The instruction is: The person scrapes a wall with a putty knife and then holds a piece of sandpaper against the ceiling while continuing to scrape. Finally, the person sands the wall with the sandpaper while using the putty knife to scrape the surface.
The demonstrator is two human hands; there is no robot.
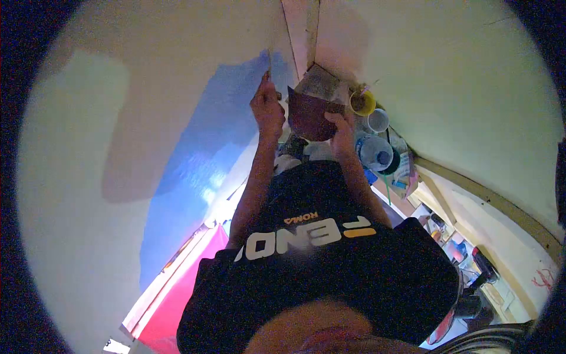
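Note:
My left hand is raised to the left wall, closed round the handle of a thin paintbrush. The brush points up and overlaps the upper edge of a blue painted patch on the pale wall. In my right hand is a dark maroon piece with a pointed upper corner and a rounded lower edge, gripped at its right side by thumb and fingers. I cannot tell whether it is a sheet or a shallow container.
Right of my hands stand a yellow-rimmed cup, a white cup and a clear plastic bottle. A pale wall rises on the right. Low at right lies a red-and-black power tool; a pink surface is low at left.

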